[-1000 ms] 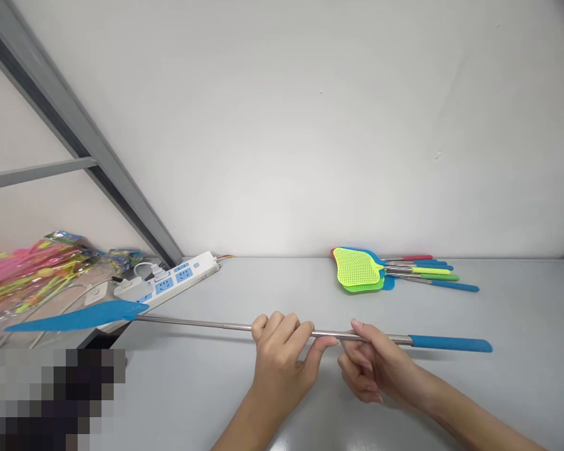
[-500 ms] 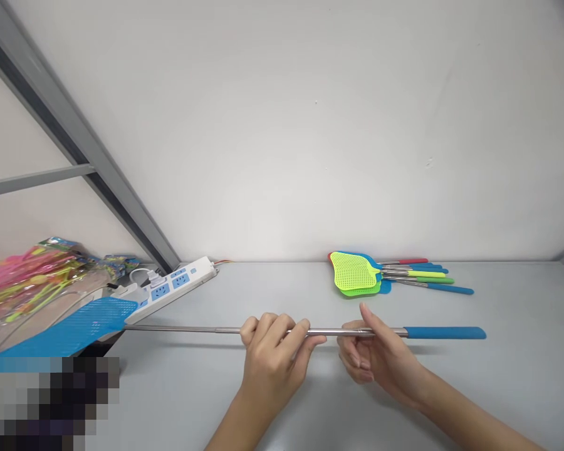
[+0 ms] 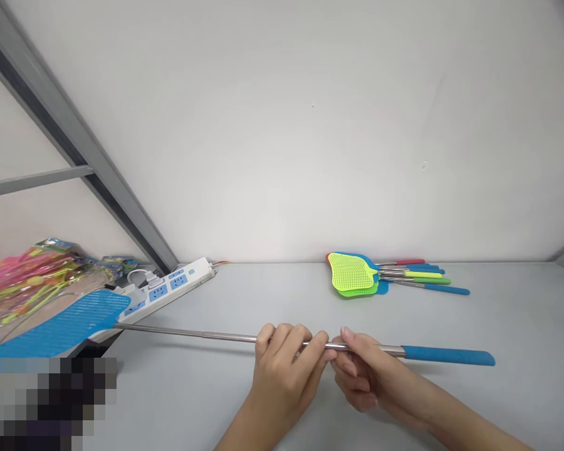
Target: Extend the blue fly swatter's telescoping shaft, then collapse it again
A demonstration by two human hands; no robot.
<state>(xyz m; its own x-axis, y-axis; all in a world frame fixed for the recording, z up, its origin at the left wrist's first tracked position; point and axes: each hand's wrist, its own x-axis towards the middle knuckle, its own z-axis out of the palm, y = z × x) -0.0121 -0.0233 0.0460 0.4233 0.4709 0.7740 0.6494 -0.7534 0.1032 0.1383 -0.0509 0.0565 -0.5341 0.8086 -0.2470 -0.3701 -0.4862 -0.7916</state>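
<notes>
Clock taken from our two hands. One blue swatter (image 3: 230,337) in hand, held across us: head (image 3: 70,322) just past 9 o'clock, grip (image 3: 449,356) at 3. Our left hand (image 3: 284,373) has its fingers curled over the shaft, closed on it. Our right hand (image 3: 373,376), just beside, pinches the shaft lightly between thumb and fingers, lower fingers loosely bent; we cannot tell how firm the hold is.

Stage, as we judge it: this shaft is drawn out long, in thinner and thicker sections. At 1 o'clock, well apart, a pile (image 3: 355,272) of red, blue, yellow and green swatters lies on the surface (image 3: 521,313), their shafts looking short; neither hand touches them.

At 10 o'clock, a power strip (image 3: 169,288), partly behind the head; contact unclear. Farther along that line, glossy bags (image 3: 32,275).
</notes>
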